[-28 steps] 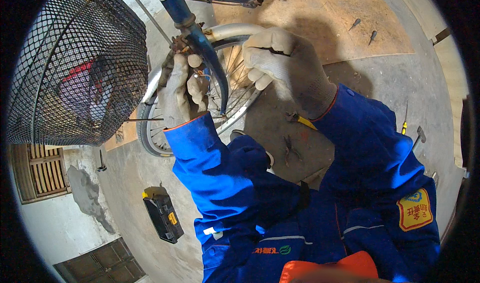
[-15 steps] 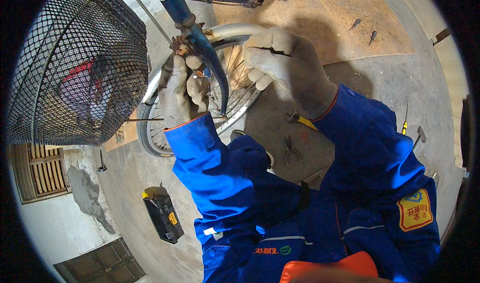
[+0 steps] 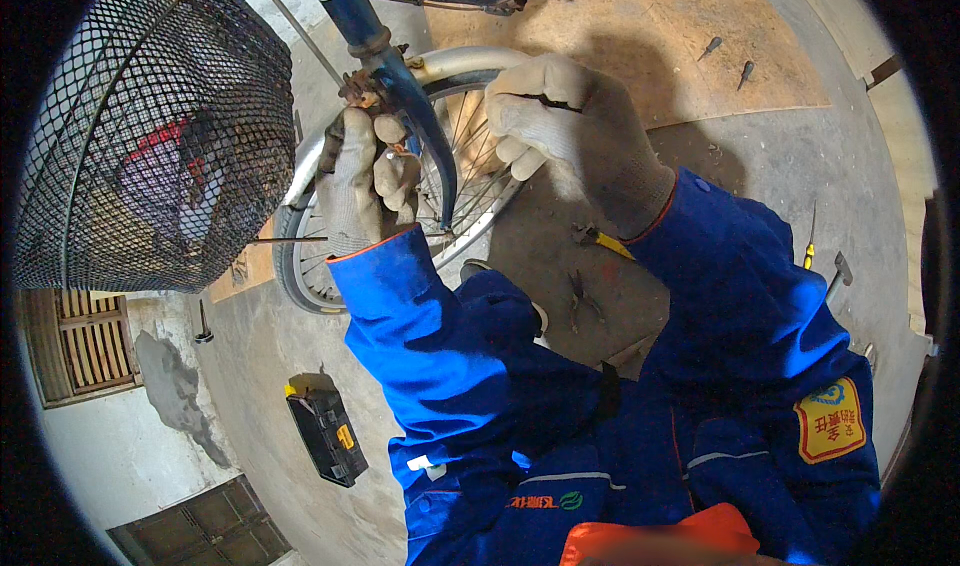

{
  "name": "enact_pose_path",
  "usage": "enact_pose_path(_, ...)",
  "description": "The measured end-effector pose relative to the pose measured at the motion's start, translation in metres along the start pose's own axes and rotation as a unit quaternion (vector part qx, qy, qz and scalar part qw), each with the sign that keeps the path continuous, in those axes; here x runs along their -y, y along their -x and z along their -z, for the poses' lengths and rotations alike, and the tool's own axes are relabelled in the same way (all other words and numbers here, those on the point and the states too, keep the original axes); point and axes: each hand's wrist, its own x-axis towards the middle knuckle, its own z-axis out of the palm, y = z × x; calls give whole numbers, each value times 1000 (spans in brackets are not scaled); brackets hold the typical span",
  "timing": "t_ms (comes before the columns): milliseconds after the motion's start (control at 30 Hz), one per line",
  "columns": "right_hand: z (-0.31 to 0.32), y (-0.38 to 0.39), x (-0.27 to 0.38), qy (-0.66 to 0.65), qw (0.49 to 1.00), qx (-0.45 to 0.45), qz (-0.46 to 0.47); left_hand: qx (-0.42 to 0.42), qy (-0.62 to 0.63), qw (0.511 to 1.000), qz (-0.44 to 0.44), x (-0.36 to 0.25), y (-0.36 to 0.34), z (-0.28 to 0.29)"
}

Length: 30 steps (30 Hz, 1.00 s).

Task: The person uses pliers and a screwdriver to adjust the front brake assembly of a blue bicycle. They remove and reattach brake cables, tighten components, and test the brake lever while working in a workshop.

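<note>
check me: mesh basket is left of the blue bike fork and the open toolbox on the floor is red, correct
The colour is wrong: the head view shows the open toolbox on the floor is black. The mesh basket is left of the blue bike fork.

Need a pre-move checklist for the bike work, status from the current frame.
1. Both hands gloved: ok; left hand and right hand wear pale gloves.
2. Left hand at the fork: ok; it is beside the blue fork, near the rusty fitting.
3. Right hand's grip: cannot tell; fingers curled, anything inside hidden.
4. Right hand clear of the wheel: cannot tell; they overlap in this one view.
5. Loose tools off the floor: not ok; pliers and hammer lie there.
</note>
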Motion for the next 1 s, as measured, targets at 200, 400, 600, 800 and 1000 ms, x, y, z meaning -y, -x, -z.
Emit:
enact_pose_path(200, 0, -2, -2, 6, 1000, 0, 2, 53, 50, 997, 8, -12, 7, -15)
enact_pose_path(400, 0, -1, -3, 12, 1000, -7, 9, 16, 39, 999, 10, -16, 13, -26)
enact_pose_path(600, 0, -1, -1, 22, 1000, -11, 1, 10, 39, 999, -9, -14, 9, -24)
enact_pose_path(800, -1, -1, 0, 25, 1000, -15, 0, -17, 29, 999, -31, -12, 10, -26)
enact_pose_path(1000, -2, -1, -2, 4, 1000, -11, -1, -26, 30, 999, -13, -14, 12, -27)
